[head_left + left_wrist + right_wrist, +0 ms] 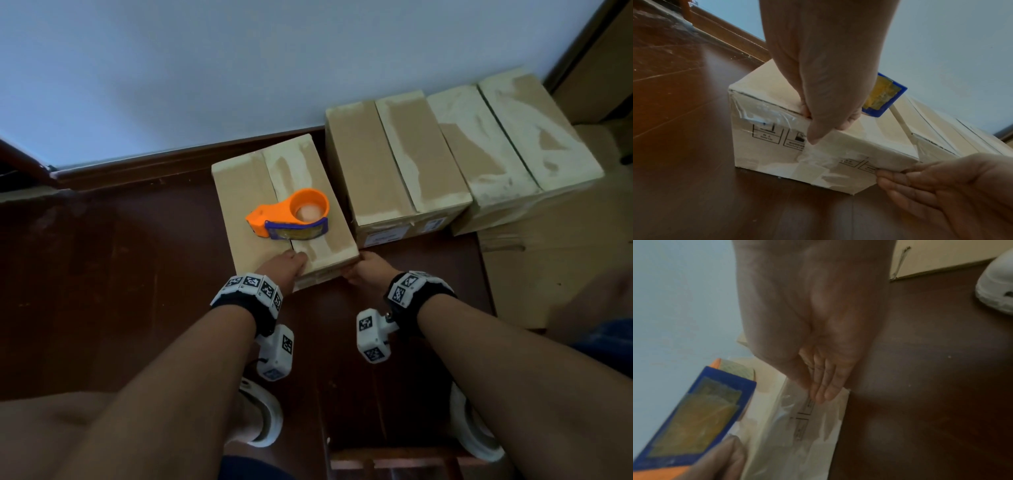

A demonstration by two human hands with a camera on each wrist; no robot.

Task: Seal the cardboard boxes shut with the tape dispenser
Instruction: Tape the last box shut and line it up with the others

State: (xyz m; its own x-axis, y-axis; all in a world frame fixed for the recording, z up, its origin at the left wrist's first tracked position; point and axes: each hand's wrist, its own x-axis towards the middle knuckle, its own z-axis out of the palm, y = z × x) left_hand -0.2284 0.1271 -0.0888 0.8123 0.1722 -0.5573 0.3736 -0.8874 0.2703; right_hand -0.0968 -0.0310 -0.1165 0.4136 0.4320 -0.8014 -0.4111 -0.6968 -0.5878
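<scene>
Three brown cardboard boxes show on the dark wooden floor [102, 274] in the head view: a small cardboard box [246, 205] nearest the person, and two larger cardboard boxes [394, 164] [507, 137] side by side to its right along the pale wall [239, 68], each with worn, whitish patches on its top flaps. One orange plastic tape dispenser with a blue blade guard [291, 214] lies on its side on top of the small box, touched by neither hand. The left hand [286, 265] rests over the near top edge of that box, fingers bent over the top and thumb pressed against the front face; the right hand [368, 269] holds the near right corner, its fingers laid nearly straight against the front face. The left wrist view shows what the head view hides: the box's front face carries crinkled clear tape [818, 160] and printed handling symbols, and the thumb tip sits just above that tape. The right wrist view shows the right fingers [824, 386] lying flat on the same taped face, with the dispenser's blue guard close at the left and a white shoe [996, 288] on the floor well apart. Two white shoes appear in the head view.
</scene>
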